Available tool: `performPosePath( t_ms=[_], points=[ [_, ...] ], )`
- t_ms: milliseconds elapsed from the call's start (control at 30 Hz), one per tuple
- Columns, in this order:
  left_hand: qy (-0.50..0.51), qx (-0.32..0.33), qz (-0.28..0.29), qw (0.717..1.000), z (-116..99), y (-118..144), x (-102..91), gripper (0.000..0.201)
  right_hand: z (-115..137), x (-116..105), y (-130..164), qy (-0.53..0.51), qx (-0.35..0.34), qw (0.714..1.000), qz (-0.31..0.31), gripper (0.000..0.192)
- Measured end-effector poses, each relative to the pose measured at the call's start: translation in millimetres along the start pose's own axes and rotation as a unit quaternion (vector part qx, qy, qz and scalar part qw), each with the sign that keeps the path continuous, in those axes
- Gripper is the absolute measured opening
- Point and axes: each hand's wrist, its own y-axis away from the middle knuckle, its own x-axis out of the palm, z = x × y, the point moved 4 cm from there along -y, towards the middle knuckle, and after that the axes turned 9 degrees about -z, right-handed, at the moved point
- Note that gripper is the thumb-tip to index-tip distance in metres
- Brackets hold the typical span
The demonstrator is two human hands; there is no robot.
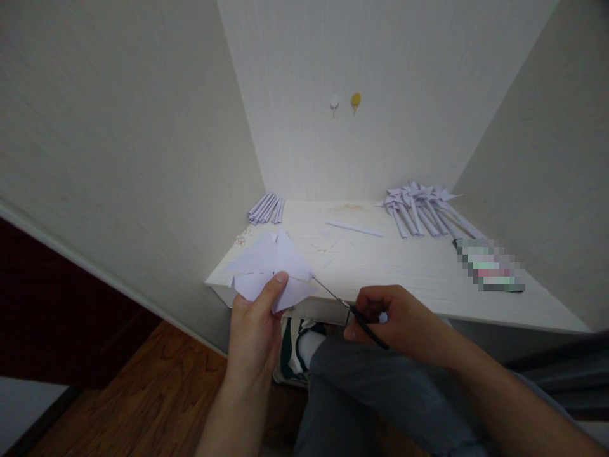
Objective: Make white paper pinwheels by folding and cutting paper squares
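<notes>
Folded white paper (273,270), a crisp kite-like shape of layered triangular flaps, sits at about 10 o'clock from frame centre, held out over the near edge of a pale wood-grain desk (404,266). The person's left hand (254,330) pinches its lower edge, thumb pressed flat on top and fingers curled beneath. The right hand (399,320), at roughly 5 o'clock, is closed around the dark handles of slim scissors (349,309), whose thin metal blades reach up and left to touch the paper's right corner; whether the blades are parted is too fine to tell. Judging by what lies about, the work looks well under way: a cluster of finished pieces with long rolled stems (423,206) fans out at 1 o'clock on the desk's far right, a bundle of plain rolled paper sticks (266,208) rests at 11 o'clock by the wall, and a single loose stick (354,228) lies between them with small offcuts scattered near. The piece in hand appears folded but not yet trimmed. Two small round hooks (345,101), one white and one yellow, dot the back wall at 12 o'clock.
</notes>
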Motion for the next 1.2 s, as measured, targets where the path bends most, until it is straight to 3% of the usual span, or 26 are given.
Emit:
performPosePath(
  t_ms=[1200],
  points=[
    [-0.006,-0.017,-0.01,1.0,0.7,-1.4,0.9,0.049,-3.9,0.8,-1.3,0.011,0.007,1.0,0.0,0.029]
  ],
)
